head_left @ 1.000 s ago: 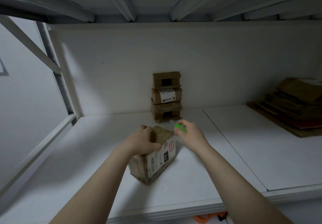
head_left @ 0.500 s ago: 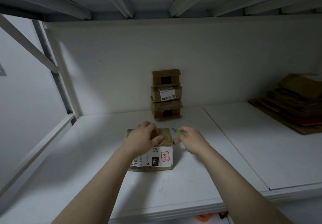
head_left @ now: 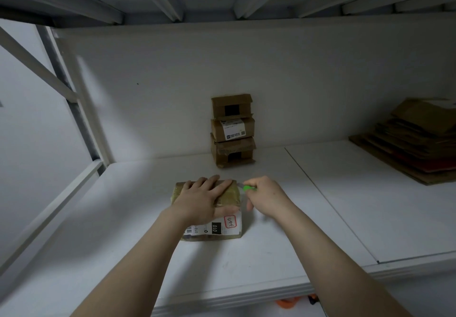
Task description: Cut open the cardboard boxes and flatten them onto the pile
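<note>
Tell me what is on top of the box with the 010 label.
The left hand lies flat on the box, fingers straight. The right hand holds a green cutter at its top right edge. The hand hides the top's middle.

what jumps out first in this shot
Centre front on the white shelf, the left hand presses flat on a labelled box while the right hand holds a green cutter at its far right corner. Behind stands a stack of three boxes; flattened cardboard is piled far right.
</note>
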